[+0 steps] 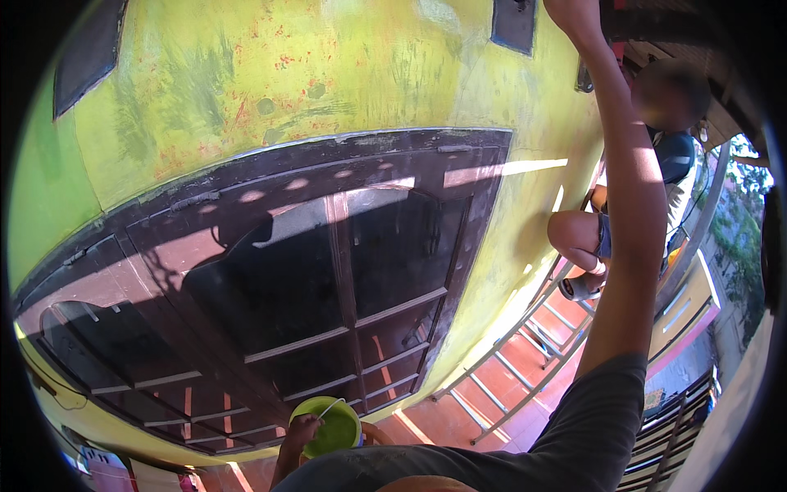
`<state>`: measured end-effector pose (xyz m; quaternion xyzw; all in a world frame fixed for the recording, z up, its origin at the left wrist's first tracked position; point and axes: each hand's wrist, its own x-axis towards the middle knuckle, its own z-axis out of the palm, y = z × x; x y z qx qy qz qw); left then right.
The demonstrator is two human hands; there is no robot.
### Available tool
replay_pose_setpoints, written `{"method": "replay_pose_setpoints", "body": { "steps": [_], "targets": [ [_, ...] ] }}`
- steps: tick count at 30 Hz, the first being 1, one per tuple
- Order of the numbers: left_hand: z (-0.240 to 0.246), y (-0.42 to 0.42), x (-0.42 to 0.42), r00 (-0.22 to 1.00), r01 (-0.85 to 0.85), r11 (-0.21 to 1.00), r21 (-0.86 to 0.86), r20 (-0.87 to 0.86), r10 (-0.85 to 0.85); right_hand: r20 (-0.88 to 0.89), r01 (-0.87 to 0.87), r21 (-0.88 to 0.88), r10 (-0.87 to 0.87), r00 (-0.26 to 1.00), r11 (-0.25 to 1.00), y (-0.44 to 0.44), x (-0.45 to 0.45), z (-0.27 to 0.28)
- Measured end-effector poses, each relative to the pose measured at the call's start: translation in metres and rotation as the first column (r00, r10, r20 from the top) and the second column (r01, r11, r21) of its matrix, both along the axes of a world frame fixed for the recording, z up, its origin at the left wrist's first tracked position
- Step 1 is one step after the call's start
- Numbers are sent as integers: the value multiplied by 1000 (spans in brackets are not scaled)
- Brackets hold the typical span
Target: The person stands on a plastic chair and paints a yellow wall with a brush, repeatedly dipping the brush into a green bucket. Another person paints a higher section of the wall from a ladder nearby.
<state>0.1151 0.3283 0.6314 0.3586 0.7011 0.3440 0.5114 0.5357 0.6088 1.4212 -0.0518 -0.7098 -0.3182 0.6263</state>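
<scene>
Low in the picture, my left hand (305, 426) grips the rim of a yellow-green bucket (356, 424) near its white handle (332, 407). Green liquid, seemingly paint, fills part of the bucket. My right arm stretches up past the right side of the wall. Only the base of my right hand (572, 15) shows at the top edge; its fingers are cut off, so what it holds or touches is hidden. Before me rises a yellow-green wall (393, 74) with patchy, worn paint and red specks. Below that is a dark brown wooden window frame (344, 264) with glass panes.
At right, another person (673, 160) sits or crouches high by a metal ladder (492, 363), knee bent, partly behind my arm. The ladder stands on reddish floor tiles (455, 412). Dark openings (513, 24) interrupt the upper wall. A slatted railing (661, 430) lies at lower right.
</scene>
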Motion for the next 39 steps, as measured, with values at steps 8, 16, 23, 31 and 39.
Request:
{"method": "replay_pose_setpoints", "body": {
  "steps": [8,16,23,31,39],
  "targets": [
    [5,-1,-3,999,33,999,-2,-33,-33,428,164,-459,55,902,873,-10,31,-141],
    [-2,29,-21,990,123,970,-207,99,-105,303,146,-613,60,951,776,6,17,-69],
    [-6,41,-12,997,79,997,-17,8,-79,172,76,-417,-3,985,906,7,7,75],
    [-4,52,-26,999,47,998,39,-23,-46,-71,164,-56,-168,983,985,31,0,157],
    [-6,51,-28,999,29,999,46,-41,-27,-257,32,136,4,967,990,66,-34,184]
  ]
}}
